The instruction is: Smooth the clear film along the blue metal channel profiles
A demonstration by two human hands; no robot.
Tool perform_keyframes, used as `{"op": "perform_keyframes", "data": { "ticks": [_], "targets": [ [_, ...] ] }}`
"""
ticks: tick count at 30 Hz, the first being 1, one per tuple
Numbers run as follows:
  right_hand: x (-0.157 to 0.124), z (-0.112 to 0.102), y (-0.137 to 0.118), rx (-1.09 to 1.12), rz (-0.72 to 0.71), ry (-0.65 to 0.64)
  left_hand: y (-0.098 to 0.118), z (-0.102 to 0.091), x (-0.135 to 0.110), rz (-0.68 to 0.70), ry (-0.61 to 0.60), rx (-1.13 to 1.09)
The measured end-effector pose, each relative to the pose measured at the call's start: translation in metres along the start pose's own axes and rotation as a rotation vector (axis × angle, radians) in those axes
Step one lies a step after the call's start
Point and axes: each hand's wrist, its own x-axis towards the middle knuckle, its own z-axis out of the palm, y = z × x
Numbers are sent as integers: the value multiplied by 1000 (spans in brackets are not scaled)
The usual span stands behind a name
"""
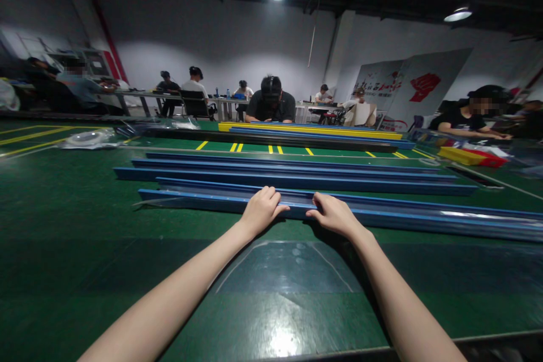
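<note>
A long blue channel strip [203, 199] lies across the green table in front of me. My left hand [263, 209] grips it near the middle, fingers curled over into the channel and thumb along the near wall. A short way to the right, my right hand [333, 212] holds the same strip, with its fingers bent inside and its thumb at the front edge. The strip's right end runs out of view. Between my forearms and the strip, a clear plastic sheet [284, 266] lies flat on the table.
Further blue channel strips [297, 179] lie parallel just beyond. Behind them are a black strip [271, 138] and a yellow strip [314, 130]. A plastic-wrapped coil [85, 138] sits at left, a phone-like dark slab [475, 177] at right. A person [271, 102] sits opposite.
</note>
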Motion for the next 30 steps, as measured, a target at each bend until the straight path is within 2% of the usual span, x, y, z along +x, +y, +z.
{"op": "perform_keyframes", "data": {
  "ticks": [3,8,17,30],
  "targets": [
    [1,0,-1,-9,12,-12,0,0,0,0,2,0],
    [-1,2,1,9,-27,48,0,1,-1,2,9,-8],
    [-1,5,-2,125,-169,170,0,2,0,-14,24,-33],
    [2,5,-1,185,-177,133,0,0,1,-19,-21,-23]
  ]
}}
